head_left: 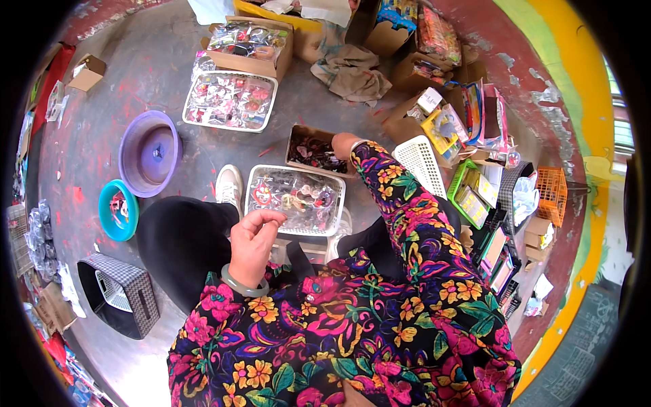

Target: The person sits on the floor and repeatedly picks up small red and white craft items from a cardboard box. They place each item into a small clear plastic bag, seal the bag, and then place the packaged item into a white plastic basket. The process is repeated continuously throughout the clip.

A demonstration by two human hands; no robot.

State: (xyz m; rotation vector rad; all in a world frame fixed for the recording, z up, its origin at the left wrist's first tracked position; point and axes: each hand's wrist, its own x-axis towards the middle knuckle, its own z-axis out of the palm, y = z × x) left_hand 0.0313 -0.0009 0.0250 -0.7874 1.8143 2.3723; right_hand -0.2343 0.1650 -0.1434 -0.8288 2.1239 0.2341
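Observation:
My left hand (253, 243), with a bangle on its wrist, is raised beside the near left corner of a white plastic basket (341, 216). Its thumb and fingertips are pinched together; what they hold, if anything, is too small to make out. Inside that basket lie small clear packets (298, 197) with red, beige and dark trinkets. Just beyond stands an open cardboard box (290, 161) of small dark reddish-brown pieces (314, 150). My right hand (344, 145) reaches over its right end, fingers hidden from view.
Farther off, another white basket (274, 108) holds packets, before a full carton (283, 62). Left stand a purple basin (126, 150), a teal basin (102, 216) and a checkered bin (144, 308). At right are a tilted white basket (422, 163), a green basket (456, 178) and an orange crate (550, 197).

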